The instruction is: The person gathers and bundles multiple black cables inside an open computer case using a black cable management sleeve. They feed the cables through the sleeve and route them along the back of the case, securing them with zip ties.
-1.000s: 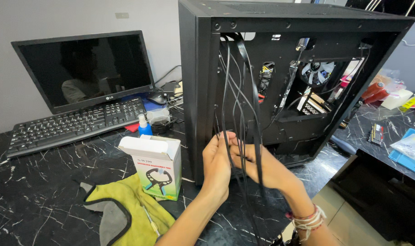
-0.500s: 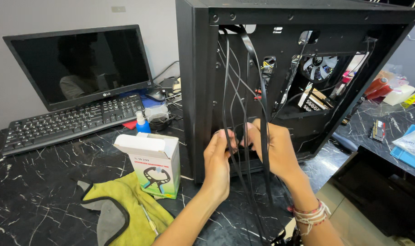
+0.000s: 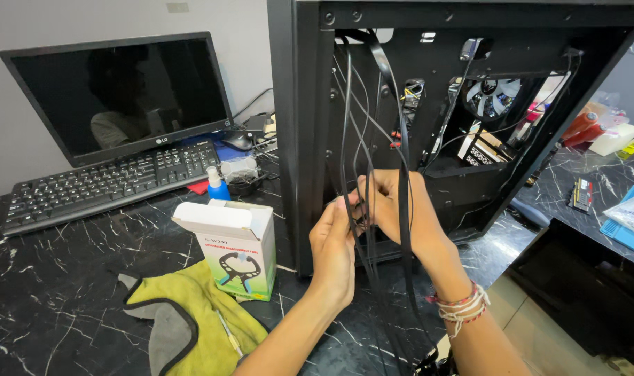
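A black computer case [image 3: 299, 125] stands open on the dark marble table [image 3: 66, 278], with a bundle of black cables [image 3: 350, 118] hanging from its top down past the table edge. My left hand [image 3: 333, 247] pinches some of these cables at about mid-height. My right hand [image 3: 393, 209], with bracelets on the wrist, closes on the same bundle just to the right, touching the left fingertips. Inside the case I see a white fan [image 3: 494, 94] and more wiring.
A white and green box [image 3: 237, 247] stands left of the case, on a yellow cloth [image 3: 191, 313]. Behind are a keyboard [image 3: 101, 184], a dark monitor [image 3: 122, 94] and a small blue bottle [image 3: 216, 184]. Assorted parts lie at the right [image 3: 609, 202].
Both hands have risen along the cables and come closer to the case. The view has shifted nearer and slightly left.
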